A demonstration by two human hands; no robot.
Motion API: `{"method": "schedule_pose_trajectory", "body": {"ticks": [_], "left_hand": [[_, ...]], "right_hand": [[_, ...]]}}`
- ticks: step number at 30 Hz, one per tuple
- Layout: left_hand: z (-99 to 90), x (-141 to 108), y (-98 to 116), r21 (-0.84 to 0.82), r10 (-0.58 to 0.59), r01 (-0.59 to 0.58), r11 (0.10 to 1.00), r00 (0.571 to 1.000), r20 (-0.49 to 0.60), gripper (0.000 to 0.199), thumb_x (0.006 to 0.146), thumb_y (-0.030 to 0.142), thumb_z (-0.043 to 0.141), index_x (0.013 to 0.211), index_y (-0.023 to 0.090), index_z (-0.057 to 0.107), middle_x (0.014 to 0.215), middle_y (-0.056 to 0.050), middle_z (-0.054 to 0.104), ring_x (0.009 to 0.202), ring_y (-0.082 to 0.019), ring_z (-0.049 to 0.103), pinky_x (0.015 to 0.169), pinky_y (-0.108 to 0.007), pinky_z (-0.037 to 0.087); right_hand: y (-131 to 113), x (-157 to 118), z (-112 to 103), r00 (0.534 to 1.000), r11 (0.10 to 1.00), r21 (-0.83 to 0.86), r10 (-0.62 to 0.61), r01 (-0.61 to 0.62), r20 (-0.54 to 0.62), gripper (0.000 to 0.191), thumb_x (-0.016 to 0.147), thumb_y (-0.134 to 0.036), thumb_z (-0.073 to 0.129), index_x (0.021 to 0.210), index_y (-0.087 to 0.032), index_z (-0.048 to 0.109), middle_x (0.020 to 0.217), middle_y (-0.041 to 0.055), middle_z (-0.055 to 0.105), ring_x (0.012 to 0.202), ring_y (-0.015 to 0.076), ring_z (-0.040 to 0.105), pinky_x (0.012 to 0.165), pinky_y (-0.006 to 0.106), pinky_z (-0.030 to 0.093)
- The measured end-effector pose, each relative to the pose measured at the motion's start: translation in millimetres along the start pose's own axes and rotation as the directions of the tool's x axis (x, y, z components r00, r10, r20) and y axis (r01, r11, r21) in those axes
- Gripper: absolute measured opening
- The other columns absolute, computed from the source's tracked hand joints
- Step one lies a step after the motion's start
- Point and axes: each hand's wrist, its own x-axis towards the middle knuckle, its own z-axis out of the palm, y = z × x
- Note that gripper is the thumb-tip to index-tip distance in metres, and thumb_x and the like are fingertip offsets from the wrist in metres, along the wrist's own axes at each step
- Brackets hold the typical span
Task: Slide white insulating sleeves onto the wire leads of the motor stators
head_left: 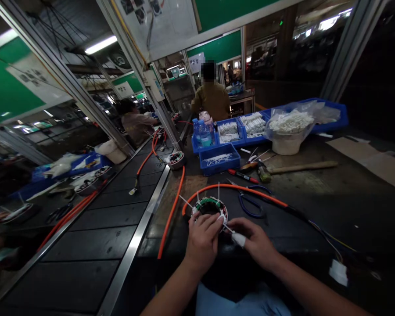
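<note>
A round motor stator (211, 202), with white cable ties standing up from its windings, lies near the front edge of the bench. My left hand (203, 233) presses over its near side, fingers bent and closed on the rim. At the stator's right side, my right hand (258, 243) pinches a thin white cable tie (229, 229) between thumb and fingers. White wrapping covers the right thumb's tip. An orange cable (230, 188) curves behind the stator, ending at the right in thin wires and a white connector (339, 272). Both palms are hidden.
Behind the stator lie blue-handled pliers (253, 208), a red marker-like tool (243, 176) and a wooden-handled hammer (299, 167). Blue bins (220, 163) hold white ties and sleeves. A bag-lined bucket (285, 144) stands right. Left runs a conveyor (108, 243); another stator (175, 160) rests beside it. People sit beyond.
</note>
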Motion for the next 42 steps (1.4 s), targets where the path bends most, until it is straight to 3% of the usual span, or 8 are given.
{"method": "schedule_pose_trajectory", "body": {"ticks": [5, 11, 21, 24, 29, 32, 42], "left_hand": [[0.0, 0, -3, 0.014, 0.029, -0.029, 0.999, 0.999, 0.015, 0.036, 0.082, 0.007, 0.047, 0.112, 0.025, 0.058, 0.107, -0.003, 0.066, 0.094, -0.018, 0.056, 0.094, -0.046, 0.032], [-0.6, -1, -5, 0.04, 0.06, -0.062, 0.997, 0.997, 0.044, 0.037, 0.082, 0.007, 0.047, 0.114, 0.022, 0.056, 0.108, -0.004, 0.065, 0.095, -0.018, 0.056, 0.095, -0.046, 0.031], [0.0, 0, -7, 0.066, 0.083, -0.086, 0.994, 0.995, 0.057, 0.04, 0.082, 0.007, 0.044, 0.117, 0.024, 0.054, 0.109, -0.005, 0.065, 0.096, -0.019, 0.056, 0.095, -0.047, 0.032], [0.7, -1, -8, 0.062, 0.079, -0.082, 0.995, 0.996, 0.052, 0.04, 0.082, 0.006, 0.044, 0.116, 0.024, 0.054, 0.109, -0.005, 0.064, 0.096, -0.019, 0.056, 0.095, -0.047, 0.032], [-0.1, -2, -7, 0.076, 0.093, -0.096, 0.993, 0.995, 0.035, 0.041, 0.081, 0.005, 0.045, 0.116, 0.023, 0.054, 0.109, -0.005, 0.065, 0.096, -0.019, 0.056, 0.094, -0.047, 0.033], [-1.9, -1, -6, 0.077, 0.103, -0.105, 0.992, 0.994, 0.028, 0.04, 0.081, 0.006, 0.045, 0.116, 0.023, 0.054, 0.108, -0.005, 0.065, 0.095, -0.019, 0.056, 0.093, -0.047, 0.033], [-3.2, -3, -4, 0.11, 0.112, -0.114, 0.987, 0.993, 0.024, 0.038, 0.082, 0.006, 0.043, 0.115, 0.021, 0.054, 0.107, -0.006, 0.065, 0.093, -0.02, 0.057, 0.09, -0.048, 0.037]], "right_hand": [[-6, 9, 3, 0.998, 0.995, 0.078, 0.068, -0.068, -0.003, 0.029, 0.065, -0.032, 0.073, 0.087, -0.02, 0.057, 0.082, 0.0023, 0.064, 0.08, 0.0168, 0.062, 0.08, 0.033, 0.049], [1, -4, 0, 0.998, 0.985, 0.167, 0.03, -0.037, 0.047, 0.03, 0.068, -0.029, 0.071, 0.089, -0.021, 0.052, 0.088, 0.0035, 0.063, 0.088, 0.0175, 0.061, 0.085, 0.034, 0.046], [-5, 17, 4, 0.998, 0.998, -0.022, 0.061, -0.061, -0.014, 0.027, 0.064, -0.027, 0.071, 0.081, -0.019, 0.052, 0.077, -0.0014, 0.058, 0.074, 0.0135, 0.058, 0.071, 0.027, 0.046], [-6, 22, 7, 0.996, 0.997, -0.012, 0.081, -0.082, -0.037, 0.03, 0.06, -0.026, 0.074, 0.076, -0.019, 0.05, 0.072, -0.0034, 0.055, 0.07, 0.0124, 0.056, 0.068, 0.026, 0.045], [1, 5, 4, 0.999, 0.996, 0.086, 0.01, -0.014, 0.054, 0.028, 0.069, -0.023, 0.068, 0.092, -0.021, 0.053, 0.088, 0.0011, 0.06, 0.084, 0.0152, 0.059, 0.08, 0.029, 0.046], [4, -4, 0, 0.997, 0.998, 0.053, -0.034, 0.03, 0.066, 0.027, 0.075, -0.021, 0.062, 0.101, -0.022, 0.055, 0.1, 0.0046, 0.061, 0.092, 0.0172, 0.059, 0.087, 0.032, 0.045], [-3, 0, 3, 0.995, 0.986, -0.132, -0.095, 0.098, 0.03, 0.019, 0.075, -0.024, 0.061, 0.093, -0.022, 0.066, 0.093, 0.0048, 0.067, 0.088, 0.0198, 0.061, 0.082, 0.031, 0.047]]}}
